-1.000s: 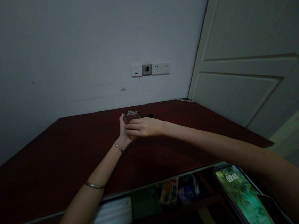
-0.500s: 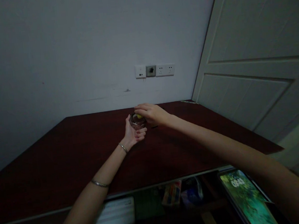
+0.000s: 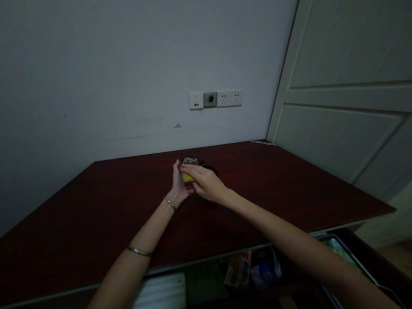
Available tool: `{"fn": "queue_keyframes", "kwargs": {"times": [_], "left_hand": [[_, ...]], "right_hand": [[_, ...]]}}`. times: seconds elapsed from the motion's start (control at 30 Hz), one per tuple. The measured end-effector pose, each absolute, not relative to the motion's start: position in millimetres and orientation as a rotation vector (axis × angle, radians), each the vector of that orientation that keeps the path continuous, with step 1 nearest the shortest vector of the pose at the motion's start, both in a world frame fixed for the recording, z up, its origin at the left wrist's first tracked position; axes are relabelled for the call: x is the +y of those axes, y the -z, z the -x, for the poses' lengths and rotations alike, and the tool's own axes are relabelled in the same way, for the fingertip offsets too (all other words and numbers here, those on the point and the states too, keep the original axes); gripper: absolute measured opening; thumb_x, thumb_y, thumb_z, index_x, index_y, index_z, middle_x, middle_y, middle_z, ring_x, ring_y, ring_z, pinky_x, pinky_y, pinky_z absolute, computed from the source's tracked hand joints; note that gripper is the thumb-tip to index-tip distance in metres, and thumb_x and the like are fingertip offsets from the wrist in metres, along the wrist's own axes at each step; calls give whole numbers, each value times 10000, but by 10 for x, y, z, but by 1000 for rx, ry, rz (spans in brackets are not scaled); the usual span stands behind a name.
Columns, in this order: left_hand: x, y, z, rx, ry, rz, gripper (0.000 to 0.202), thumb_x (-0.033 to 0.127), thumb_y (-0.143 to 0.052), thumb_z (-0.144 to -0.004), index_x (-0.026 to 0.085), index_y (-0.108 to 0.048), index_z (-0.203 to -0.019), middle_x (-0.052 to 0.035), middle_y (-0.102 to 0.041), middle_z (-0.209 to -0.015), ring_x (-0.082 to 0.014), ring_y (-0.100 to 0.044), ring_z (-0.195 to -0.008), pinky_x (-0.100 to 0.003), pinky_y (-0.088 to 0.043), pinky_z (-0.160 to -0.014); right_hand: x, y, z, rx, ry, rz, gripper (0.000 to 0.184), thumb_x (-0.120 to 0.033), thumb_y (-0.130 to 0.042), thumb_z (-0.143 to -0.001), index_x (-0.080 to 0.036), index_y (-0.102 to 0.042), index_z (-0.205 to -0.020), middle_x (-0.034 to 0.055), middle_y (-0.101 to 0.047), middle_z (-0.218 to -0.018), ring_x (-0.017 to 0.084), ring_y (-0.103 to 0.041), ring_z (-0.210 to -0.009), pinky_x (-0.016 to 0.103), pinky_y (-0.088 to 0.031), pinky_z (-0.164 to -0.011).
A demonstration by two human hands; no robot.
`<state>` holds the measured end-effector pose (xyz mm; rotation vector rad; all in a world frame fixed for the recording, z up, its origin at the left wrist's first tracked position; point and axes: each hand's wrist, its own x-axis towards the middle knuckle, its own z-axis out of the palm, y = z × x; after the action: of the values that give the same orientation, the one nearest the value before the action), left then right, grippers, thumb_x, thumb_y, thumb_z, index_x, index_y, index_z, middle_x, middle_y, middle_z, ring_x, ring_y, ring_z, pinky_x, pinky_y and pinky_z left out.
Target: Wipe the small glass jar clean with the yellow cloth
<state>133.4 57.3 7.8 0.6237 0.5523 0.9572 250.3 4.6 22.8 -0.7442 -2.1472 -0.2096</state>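
My left hand (image 3: 179, 183) is closed round the left side of a small round glass container (image 3: 189, 160) above the dark red desk top. Its wrist and forearm carry metal bangles. My right hand (image 3: 208, 182) pinches a small yellow sponge-like piece (image 3: 188, 177) and presses it to the near side of the glass. Fingers cover much of the glass and the yellow piece. Just behind the right hand, a dark curved object (image 3: 211, 168) lies on the desk, mostly hidden.
Below the front edge of the desk (image 3: 126, 229), an open drawer holds a pale flat box (image 3: 161, 298), a colourful packet (image 3: 238, 269), a blue package (image 3: 267, 272) and a phone (image 3: 339, 248) partly behind my right arm. Wall sockets (image 3: 229, 98) and a door (image 3: 349, 98) stand beyond.
My right hand has moved down and nearer with the yellow piece, from the top of the glass to its near side. The dark curved object now shows more. The left hand stays round the glass.
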Motion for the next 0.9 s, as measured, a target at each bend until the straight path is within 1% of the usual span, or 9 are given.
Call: {"fn": "queue_keyframes", "kwargs": {"times": [0.1,0.27,0.33,0.4,0.5,0.57,0.63,0.77,0.9], "left_hand": [[590,-102,-1318,499,-1001,-625,473,601,-456,-732,153,-564,-623,-22,-564,-463,-136,-510,-365,-213,-302,-307],[715,-86,-1264,409,-1083,-658,488,589,-440,-749,133,-607,-698,-46,-622,-566,-131,-559,-440,-207,-376,-370],[761,-75,-1226,418,-1063,-689,559,647,-399,-737,130,-609,-711,-34,-583,-507,-110,-501,-369,-200,-331,-329],[786,-78,-1189,437,-1024,-745,656,730,-332,-703,130,-597,-702,-3,-497,-415,-85,-388,-278,-195,-245,-276],[785,-109,-1154,416,-985,-860,730,809,-250,-649,144,-551,-663,43,-375,-353,-66,-276,-234,-195,-186,-253],[768,-136,-1151,416,-983,-930,725,824,-226,-637,159,-515,-649,57,-340,-354,-65,-269,-240,-196,-207,-261],[745,-157,-1160,462,-999,-1002,696,821,-229,-643,173,-484,-645,60,-337,-365,-65,-281,-254,-195,-226,-273],[697,-173,-1195,587,-1005,-1182,614,778,-309,-674,182,-451,-636,65,-337,-377,-52,-271,-270,-180,-223,-288],[667,-190,-1224,638,-1039,-1224,618,776,-282,-686,182,-449,-644,59,-350,-380,-50,-265,-273,-185,-218,-290]], "right_hand": [[-34,-219,-2469,-2137,146,736,509,-7,-395,-711,-134,-491,-1194,140,-514,-1265,200,-463,-1194,382,-404,-1005],[-110,-219,-2497,-2099,101,697,525,5,-384,-722,-165,-475,-1210,114,-517,-1266,185,-458,-1196,385,-396,-1012],[-108,-212,-2557,-2144,124,700,529,3,-394,-722,-169,-467,-1216,111,-520,-1260,187,-462,-1189,390,-402,-1003],[-79,-208,-2643,-2229,177,729,524,0,-409,-722,-168,-467,-1214,109,-532,-1245,189,-475,-1170,384,-421,-979],[6,-190,-2759,-2321,351,830,477,-13,-442,-729,-139,-488,-1187,138,-533,-1237,219,-476,-1160,405,-412,-972],[66,-149,-2781,-2340,465,912,470,-15,-465,-720,-114,-490,-1178,163,-511,-1256,252,-453,-1178,440,-376,-993],[106,-82,-2753,-2372,488,973,492,-9,-473,-707,-101,-470,-1191,170,-497,-1266,258,-444,-1187,434,-365,-1001],[109,19,-2677,-2481,374,1034,484,-54,-446,-757,-84,-402,-1238,168,-533,-1210,224,-511,-1114,363,-418,-951],[72,7,-2706,-2556,349,1094,531,-76,-422,-778,-60,-328,-1300,183,-536,-1199,239,-525,-1090,361,-440,-913]]}}
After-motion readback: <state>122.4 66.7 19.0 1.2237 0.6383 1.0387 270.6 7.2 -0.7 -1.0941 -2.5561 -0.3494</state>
